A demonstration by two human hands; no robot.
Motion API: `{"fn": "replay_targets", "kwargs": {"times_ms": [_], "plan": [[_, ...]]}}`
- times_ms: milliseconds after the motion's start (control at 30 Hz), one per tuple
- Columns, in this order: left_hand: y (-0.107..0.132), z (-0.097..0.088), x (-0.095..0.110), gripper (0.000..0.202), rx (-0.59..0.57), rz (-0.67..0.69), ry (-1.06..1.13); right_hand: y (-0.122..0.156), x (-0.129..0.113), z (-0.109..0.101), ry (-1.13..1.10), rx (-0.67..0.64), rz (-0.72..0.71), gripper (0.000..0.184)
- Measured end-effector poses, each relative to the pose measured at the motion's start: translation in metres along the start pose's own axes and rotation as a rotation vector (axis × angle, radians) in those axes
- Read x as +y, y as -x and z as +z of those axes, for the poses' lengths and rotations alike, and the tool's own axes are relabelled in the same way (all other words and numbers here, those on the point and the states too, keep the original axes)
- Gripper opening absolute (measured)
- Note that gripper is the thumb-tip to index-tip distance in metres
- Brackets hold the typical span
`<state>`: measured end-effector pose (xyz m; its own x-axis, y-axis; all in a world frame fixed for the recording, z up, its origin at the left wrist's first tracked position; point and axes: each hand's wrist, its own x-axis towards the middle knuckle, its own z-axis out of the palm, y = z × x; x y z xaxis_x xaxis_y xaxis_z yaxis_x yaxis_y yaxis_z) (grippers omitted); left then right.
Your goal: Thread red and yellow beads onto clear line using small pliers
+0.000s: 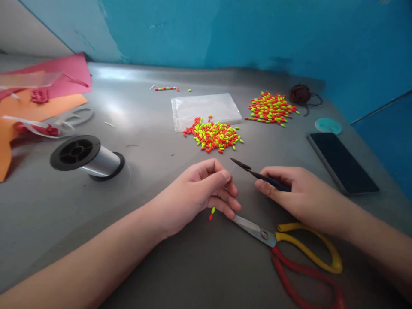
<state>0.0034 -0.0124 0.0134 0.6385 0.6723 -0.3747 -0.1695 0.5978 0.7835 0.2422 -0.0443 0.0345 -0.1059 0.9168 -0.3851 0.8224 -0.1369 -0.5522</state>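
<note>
My left hand (196,191) pinches a thin clear line (219,193) between thumb and fingers. A short string of yellow and red oval beads (211,213) hangs below those fingers. My right hand (301,197) grips small long-nose pliers (262,175) with dark blue handles, their black tips pointing towards the line and a little apart from it. Just below both hands lie steel scissors (254,229) with red and yellow handles, close to my left fingertips. Loose piles of red and yellow beads (213,135) lie farther ahead.
A second bead pile (269,109) lies beside a clear plastic bag (206,110). A short beaded strand (165,89) lies behind them. To the right are a black phone (341,163) and dark twine (299,94). A spool of line (86,156) and coloured paper (48,86) lie left.
</note>
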Motion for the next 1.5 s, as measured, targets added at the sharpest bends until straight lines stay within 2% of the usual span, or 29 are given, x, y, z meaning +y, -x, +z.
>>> {"fn": "replay_targets", "kwargs": {"times_ms": [233,400,533,667,933,1000,1100,1333,1500], "plan": [[0.000,-0.001,-0.003,0.024,-0.014,0.006,-0.010,0.010,-0.001,0.001,0.072,0.011,-0.003,0.034],[0.000,-0.001,-0.001,0.022,-0.030,-0.023,0.039,0.017,-0.005,0.002,0.055,-0.058,-0.016,0.027],[0.001,0.000,-0.001,0.017,-0.019,-0.031,0.092,0.015,-0.008,0.005,0.056,-0.056,-0.033,0.033],[0.000,0.001,-0.002,0.014,-0.012,-0.029,0.133,0.012,-0.008,0.005,0.106,-0.075,-0.061,0.029],[-0.001,0.005,-0.002,0.019,-0.042,-0.010,0.240,0.008,-0.009,0.005,0.080,-0.079,-0.044,0.030],[0.000,0.006,-0.002,0.020,-0.037,-0.007,0.238,0.008,-0.008,0.005,0.044,-0.071,-0.047,0.031],[0.002,0.006,-0.001,0.024,-0.031,0.002,0.232,0.006,-0.005,0.003,-0.124,-0.062,-0.039,0.033],[0.001,0.001,-0.002,0.024,-0.049,0.000,0.274,-0.003,0.007,0.003,-0.450,-0.122,0.085,0.047],[0.000,0.003,-0.001,0.023,-0.037,-0.004,0.248,-0.004,0.010,0.003,-0.501,-0.131,0.106,0.049]]}}
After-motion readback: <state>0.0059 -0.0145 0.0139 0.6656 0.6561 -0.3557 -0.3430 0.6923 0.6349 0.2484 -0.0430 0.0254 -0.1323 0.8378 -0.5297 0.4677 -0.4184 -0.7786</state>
